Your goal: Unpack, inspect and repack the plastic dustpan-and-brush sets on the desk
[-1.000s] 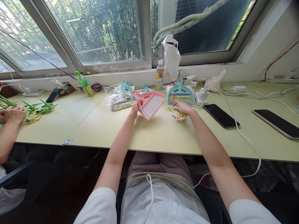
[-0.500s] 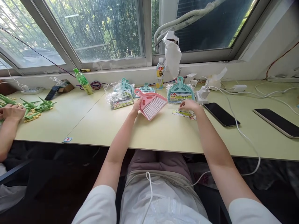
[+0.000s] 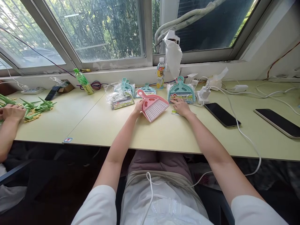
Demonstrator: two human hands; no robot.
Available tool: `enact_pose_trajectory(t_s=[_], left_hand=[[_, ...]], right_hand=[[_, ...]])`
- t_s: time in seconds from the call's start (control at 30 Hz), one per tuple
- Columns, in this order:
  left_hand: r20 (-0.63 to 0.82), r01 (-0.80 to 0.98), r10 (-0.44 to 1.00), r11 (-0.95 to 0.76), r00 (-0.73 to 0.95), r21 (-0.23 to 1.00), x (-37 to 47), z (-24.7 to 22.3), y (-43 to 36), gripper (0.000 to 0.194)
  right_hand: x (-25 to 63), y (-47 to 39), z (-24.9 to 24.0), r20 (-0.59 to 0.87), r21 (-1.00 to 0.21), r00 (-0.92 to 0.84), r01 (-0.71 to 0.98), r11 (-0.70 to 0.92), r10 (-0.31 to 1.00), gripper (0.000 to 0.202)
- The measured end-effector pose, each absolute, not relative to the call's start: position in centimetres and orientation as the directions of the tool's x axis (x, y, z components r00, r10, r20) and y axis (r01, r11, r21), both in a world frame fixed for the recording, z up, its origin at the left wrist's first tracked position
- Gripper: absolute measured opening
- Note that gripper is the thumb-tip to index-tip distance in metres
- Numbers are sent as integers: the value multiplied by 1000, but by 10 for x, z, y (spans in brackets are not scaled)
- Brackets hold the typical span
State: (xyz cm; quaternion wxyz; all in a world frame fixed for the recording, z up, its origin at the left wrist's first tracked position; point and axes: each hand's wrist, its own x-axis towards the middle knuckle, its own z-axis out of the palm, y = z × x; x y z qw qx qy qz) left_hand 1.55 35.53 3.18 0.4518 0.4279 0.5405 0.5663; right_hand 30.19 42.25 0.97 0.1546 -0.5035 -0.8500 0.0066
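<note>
My left hand [image 3: 138,107] is closed on the side of a pink dustpan [image 3: 146,99], just above the table. A small brush [image 3: 155,110] with pale bristles is nested in the pan, bristles facing down and to the right. To its right, my right hand [image 3: 181,107] reaches over a printed label card [image 3: 174,112] with its fingers apart, and it covers most of the card. Right behind those fingers, a teal dustpan set [image 3: 180,90] lies in clear wrapping. More wrapped teal sets [image 3: 126,86] lie behind the pink pan, beside a wrapped pack with a label [image 3: 122,103].
A drink bottle [image 3: 160,73] stands by the window sill, and a green bottle [image 3: 83,82] leans at left. Two phones [image 3: 222,115] and white cables lie on the right. At far left another person's hand [image 3: 12,112] rests on green artificial stems [image 3: 38,107].
My right hand has moved left across the label card, its fingers now stretched toward the teal set. The pink dustpan has shifted slightly right in my left hand.
</note>
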Motion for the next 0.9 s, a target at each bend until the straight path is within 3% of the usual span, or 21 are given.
enact_pose_trajectory(t_s=[0.5, 0.8, 0.9], left_hand=[[-65, -109, 982, 45, -179, 993, 23, 33, 350, 26], [-50, -103, 983, 32, -176, 994, 18, 25, 357, 29], [-52, -108, 982, 33, -179, 994, 17, 23, 359, 29]], right_hand=[[293, 435, 6, 277, -241, -316, 892, 384, 908, 53], [319, 440, 9, 397, -413, 44, 900, 136, 917, 47], [332, 448, 7, 401, -464, 78, 876, 129, 913, 47]])
